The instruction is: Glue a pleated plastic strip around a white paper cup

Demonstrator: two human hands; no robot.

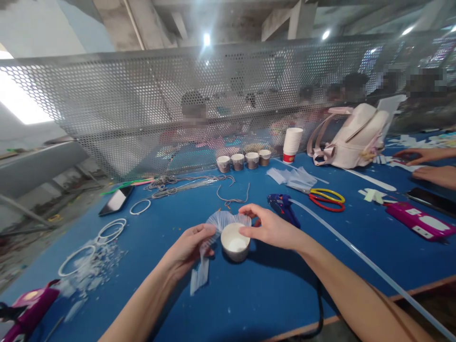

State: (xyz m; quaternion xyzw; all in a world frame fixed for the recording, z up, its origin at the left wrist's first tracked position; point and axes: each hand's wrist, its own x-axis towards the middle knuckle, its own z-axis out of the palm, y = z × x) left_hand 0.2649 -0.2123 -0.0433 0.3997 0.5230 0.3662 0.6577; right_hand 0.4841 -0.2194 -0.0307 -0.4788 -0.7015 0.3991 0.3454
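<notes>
In the middle of the head view a small paper cup [235,242] with a white inside stands upright on the blue table. Behind and left of its rim runs a whitish, see-through pleated strip [219,220], whose loose end hangs down to the table. My left hand [194,244] pinches this strip just left of the cup. My right hand [269,227] is closed at the cup's right rim, thumb over the edge, fingers behind it against the pleated strip. A blue glue gun [285,208] lies behind my right wrist, with a long clear glue stick [351,247] trailing from it.
Several small cups [252,160] stand by the perforated metal screen [142,109], near a stack of paper cups [293,142]. Scissors [327,198], a backpack [356,137], white rings [112,230], grey cord [171,187] and a phone [116,200] lie around. Another person's hands [432,166] are at far right.
</notes>
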